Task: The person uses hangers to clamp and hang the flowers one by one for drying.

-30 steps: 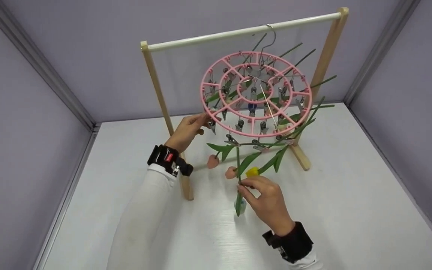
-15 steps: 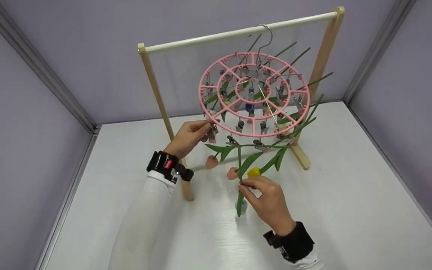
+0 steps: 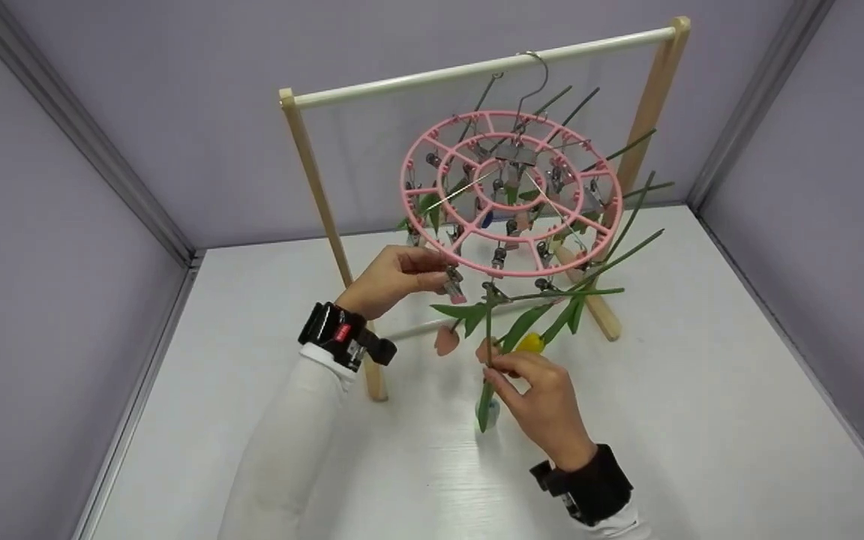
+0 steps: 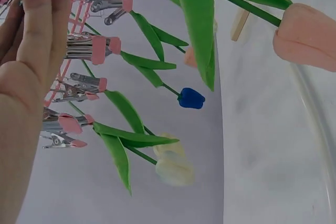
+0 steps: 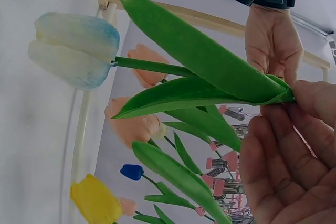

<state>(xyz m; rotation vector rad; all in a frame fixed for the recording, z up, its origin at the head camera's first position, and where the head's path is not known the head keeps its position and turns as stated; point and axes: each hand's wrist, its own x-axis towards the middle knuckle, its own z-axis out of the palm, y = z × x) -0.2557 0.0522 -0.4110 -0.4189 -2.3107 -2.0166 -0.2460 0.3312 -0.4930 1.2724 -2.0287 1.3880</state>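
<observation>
Head view, from large to small: a wooden rack (image 3: 312, 187) fills the upper middle of the frame, with a pink round hanger (image 3: 511, 193) hooked on its rail and ringed with metal clips, several already biting tulip stems that fan out to the right. My left hand (image 3: 394, 279) sits at the hanger's lower left rim, fingers curled and pinching one clip (image 3: 453, 285). My right hand (image 3: 544, 401) is lower centre, thumb and forefinger pinching a tulip (image 3: 486, 409) on its stem. The stem runs nearly straight up and down in the frame: the pale blue-tipped bloom hangs below my fingers, the free stem end points up towards the rim. That clip lies up and to the left of the stem end, close but not touching, so my left hand is the nearer one to the join. Right wrist view shows the bloom (image 5: 73, 50) at upper left, leaves (image 5: 199, 59) pressed between my fingertips (image 5: 315, 95).
</observation>
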